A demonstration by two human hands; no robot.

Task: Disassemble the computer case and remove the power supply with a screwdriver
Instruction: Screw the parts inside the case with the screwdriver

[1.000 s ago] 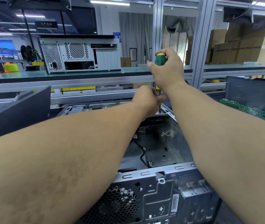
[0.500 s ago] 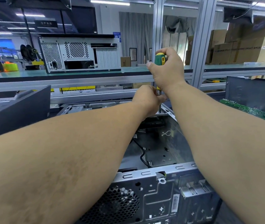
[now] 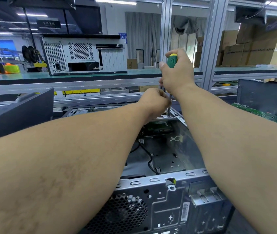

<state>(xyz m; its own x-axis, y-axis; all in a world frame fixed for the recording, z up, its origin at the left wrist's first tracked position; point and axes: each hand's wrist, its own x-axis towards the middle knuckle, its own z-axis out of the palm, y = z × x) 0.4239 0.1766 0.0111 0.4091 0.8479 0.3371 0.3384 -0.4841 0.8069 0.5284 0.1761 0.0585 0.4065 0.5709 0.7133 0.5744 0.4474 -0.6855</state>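
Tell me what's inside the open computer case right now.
Inside the open computer case: a black cable, bare metal floor, and a green board at the far end. Both forearms cover the rest; no power supply shows.

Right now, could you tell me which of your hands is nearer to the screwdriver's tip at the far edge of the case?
Left. The left hand is curled round the shaft just above the screwdriver tip; the right hand grips the green handle higher up.
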